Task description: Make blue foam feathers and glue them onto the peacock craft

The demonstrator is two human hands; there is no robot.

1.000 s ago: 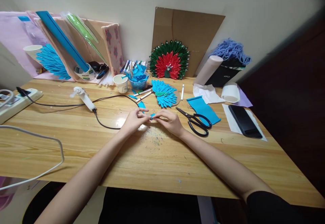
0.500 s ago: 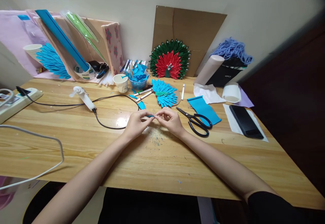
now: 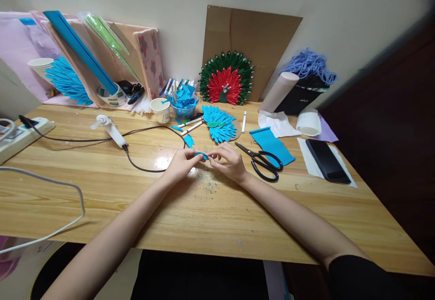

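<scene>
Beside scissors (image 3: 263, 163), left hand (image 3: 180, 165), right hand (image 3: 228, 160) pinch blue piece (image 3: 201, 155), probably paper.

Plain off-white wall (image 3: 190, 1) behind, no windows in sight. Long wooden table (image 3: 217, 218) pushed up against it, light pine-looking planks, glossy enough to throw back a bright glare spot (image 3: 162, 159) near the middle, so lit from overhead. Surface scuffed and flecked with tiny specks toward the centre. Dark, near-black stretch (image 3: 397, 123) along the right side, too dim to tell whether door or cabinet. 1 sheet of brown cardboard (image 3: 251, 41) leaning upright against the wall at the back. Pink sheeting (image 3: 16, 50) propped along the back left. Underneath the front edge, mostly shadow, with a pale strip of floor (image 3: 20, 277) at the lower left.
</scene>
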